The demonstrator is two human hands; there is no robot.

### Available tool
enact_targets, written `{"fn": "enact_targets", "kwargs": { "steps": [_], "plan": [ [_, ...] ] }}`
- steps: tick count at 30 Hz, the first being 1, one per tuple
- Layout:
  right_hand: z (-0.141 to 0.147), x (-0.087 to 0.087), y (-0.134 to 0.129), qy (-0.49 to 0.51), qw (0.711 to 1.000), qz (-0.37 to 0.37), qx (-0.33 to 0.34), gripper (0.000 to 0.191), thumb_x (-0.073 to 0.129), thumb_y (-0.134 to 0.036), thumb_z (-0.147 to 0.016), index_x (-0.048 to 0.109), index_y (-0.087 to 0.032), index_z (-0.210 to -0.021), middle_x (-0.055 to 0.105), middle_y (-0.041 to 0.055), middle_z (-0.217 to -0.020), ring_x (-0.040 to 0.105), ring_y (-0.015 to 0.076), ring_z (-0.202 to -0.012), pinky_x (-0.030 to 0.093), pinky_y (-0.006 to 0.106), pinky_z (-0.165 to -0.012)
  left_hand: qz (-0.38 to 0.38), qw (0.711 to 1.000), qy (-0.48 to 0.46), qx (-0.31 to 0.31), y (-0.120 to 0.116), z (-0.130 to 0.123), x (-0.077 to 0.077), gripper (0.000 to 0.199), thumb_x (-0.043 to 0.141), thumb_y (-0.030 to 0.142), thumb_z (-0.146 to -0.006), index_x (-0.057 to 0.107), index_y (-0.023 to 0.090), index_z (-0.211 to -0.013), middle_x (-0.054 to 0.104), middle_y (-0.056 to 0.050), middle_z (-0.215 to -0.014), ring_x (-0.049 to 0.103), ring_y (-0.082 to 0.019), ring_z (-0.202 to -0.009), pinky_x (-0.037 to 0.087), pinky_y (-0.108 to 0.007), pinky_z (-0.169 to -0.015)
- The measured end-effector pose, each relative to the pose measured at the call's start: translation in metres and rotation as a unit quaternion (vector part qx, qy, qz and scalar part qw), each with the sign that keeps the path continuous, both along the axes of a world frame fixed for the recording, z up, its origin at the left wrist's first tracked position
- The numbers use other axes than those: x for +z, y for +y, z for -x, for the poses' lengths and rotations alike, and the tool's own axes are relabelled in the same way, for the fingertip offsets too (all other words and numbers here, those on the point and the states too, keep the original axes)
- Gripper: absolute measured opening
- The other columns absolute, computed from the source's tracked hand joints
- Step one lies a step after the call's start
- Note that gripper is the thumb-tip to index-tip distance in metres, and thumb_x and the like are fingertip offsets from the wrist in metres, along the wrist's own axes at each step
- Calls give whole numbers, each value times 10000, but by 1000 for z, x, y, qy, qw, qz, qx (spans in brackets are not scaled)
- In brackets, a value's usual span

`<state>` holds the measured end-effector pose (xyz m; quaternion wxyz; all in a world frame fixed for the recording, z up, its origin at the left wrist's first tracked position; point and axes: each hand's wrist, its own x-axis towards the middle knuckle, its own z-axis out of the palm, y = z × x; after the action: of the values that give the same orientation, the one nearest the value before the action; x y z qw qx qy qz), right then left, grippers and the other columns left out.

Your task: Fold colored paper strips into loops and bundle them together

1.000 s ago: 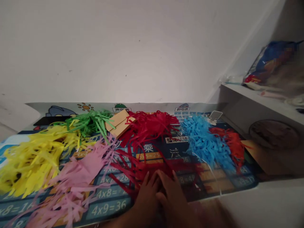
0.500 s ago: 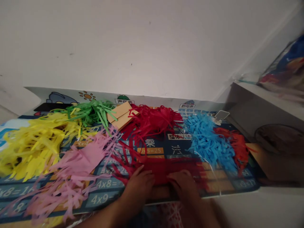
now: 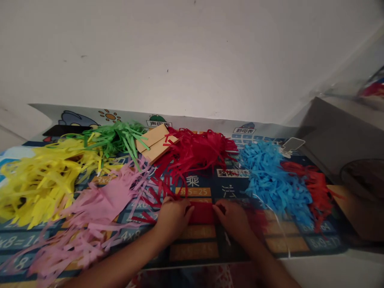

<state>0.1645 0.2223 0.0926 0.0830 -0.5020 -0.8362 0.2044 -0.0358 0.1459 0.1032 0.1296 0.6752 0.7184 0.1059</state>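
"Red fringed sheet: where is it, exactly?"

"Close to the near edge of the printed mat, about midway along, with its plain band stretched between the two hands."

"And how are they gripping?"

"The left hand pinches the band's left end, thumb against fingers. The right hand pinches the opposite end the same way. They're apart from each other, with smooth red showing between."

"How would you do this bit well?"

"I'd hold both pinches level and pull only gently, since it looks thin enough to tear. I'd also let the strips lie free outside the fingers, so none get folded under the band. The red beyond the right hand is blurred, so I can't tell how straight those strips lie."

"Now count for me."

"One sheet in hand. Then six heaps, one per colour: yellow by the left edge, green towards the back left corner, pink reaching to the near left corner, crimson by the back edge, blue and orange-red towards the right edge."

"Sheets in each heap?"

"Too tangled to tell. Also one tan packet, between green and crimson, and one white tag behind the blue."
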Motion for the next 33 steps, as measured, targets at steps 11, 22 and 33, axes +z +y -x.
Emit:
{"fn": "enact_targets", "kwargs": {
  "steps": [11,22,33],
  "plan": [
    [-2,-7,0,-25,999,-36,9,180,544,-279,-886,676,-228,-775,719,18,-747,643,199,-679,348,280,-624,27,999,47,3,7,1,1,255,487,321,-931,682,165,-880,734,-108,-732,690,-267,-715,440,-388,-777],
    [3,-2,-1,-65,997,-40,-3,173,557,-277,-890,671,-225,-771,709,6,-731,639,183,-670,317,276,-592,1,996,87,-1,6,-1,0,249,498,335,-930,665,158,-875,712,-90,-710,660,-236,-682,435,-381,-752],
    [-9,20,-19,41,962,-83,257,335,502,-46,-754,615,-173,-1042,640,91,-1055,551,234,-986,380,362,-903,-73,940,154,-296,12,5,8,116,594,213,-865,698,164,-882,660,-81,-863,536,-247,-936,320,-430,-987]
  ]
}}
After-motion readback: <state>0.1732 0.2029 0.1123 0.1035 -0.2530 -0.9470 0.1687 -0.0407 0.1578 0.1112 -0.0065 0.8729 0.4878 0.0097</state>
